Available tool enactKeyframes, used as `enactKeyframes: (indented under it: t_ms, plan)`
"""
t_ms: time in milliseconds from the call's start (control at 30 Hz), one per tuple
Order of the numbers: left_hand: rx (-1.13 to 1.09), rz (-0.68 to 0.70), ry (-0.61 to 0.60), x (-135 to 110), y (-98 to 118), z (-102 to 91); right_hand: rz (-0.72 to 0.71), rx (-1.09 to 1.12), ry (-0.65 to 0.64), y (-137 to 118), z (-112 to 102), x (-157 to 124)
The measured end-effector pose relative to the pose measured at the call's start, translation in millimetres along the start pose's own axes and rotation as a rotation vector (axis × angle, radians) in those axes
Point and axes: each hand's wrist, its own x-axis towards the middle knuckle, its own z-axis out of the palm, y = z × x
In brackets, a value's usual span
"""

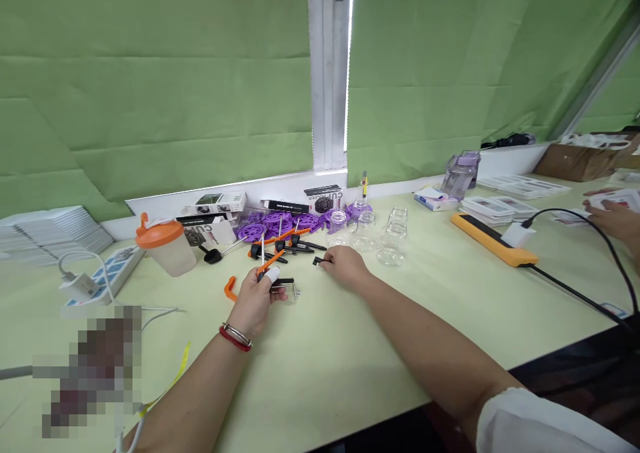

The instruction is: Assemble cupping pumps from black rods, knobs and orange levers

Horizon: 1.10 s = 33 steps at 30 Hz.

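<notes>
My left hand (pixel 251 304) is closed around an orange-and-black clamp (pixel 284 282). Its orange arm points up and to the right, and a metal screw shows at the right end. A curved orange hook (pixel 230 288) appears just left of that hand; whether it belongs to the same clamp I cannot tell. With fingers pinched, my right hand (pixel 345 265) holds a small black part (pixel 317 261) just above the table. Behind both hands lie several black-and-orange clamp pieces (pixel 280 248) and a heap of purple spoked discs (pixel 280 224).
Clear glass jars (pixel 391 246) stand right of the discs. Cup holder boxes (pixel 213 230) lean near the wall. An orange-lidded cup (pixel 173 250) and power strip (pixel 113 276) are left. A yellow power strip (pixel 493 241) and another person's hand (pixel 617 218) are right.
</notes>
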Motion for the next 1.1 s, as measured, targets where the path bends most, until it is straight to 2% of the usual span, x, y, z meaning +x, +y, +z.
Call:
enactKeyframes:
  t_ms: [200,333,667,833,967,1100]
  plan:
    - [-0.062,0.018,-0.038,-1,0,-0.1,-0.407,0.228,0.018,-10,-5,-11]
    - [-0.078,0.021,-0.075,-3,-2,0.3,-0.525,0.187,0.051,-17,-2,-17]
    - [-0.074,0.009,-0.074,-4,1,1.2,-0.559,0.059,0.056,-21,0,-21]
    - [-0.06,-0.007,-0.052,-3,-2,1.6,-0.55,0.074,-0.032,-25,0,-22]
    - [-0.048,0.017,-0.078,-3,-3,2.0,-0.472,0.057,-0.117,-31,-3,-27]
    - [-0.029,0.021,-0.084,-3,-2,2.0,-0.441,0.071,-0.129,-34,-5,-30]
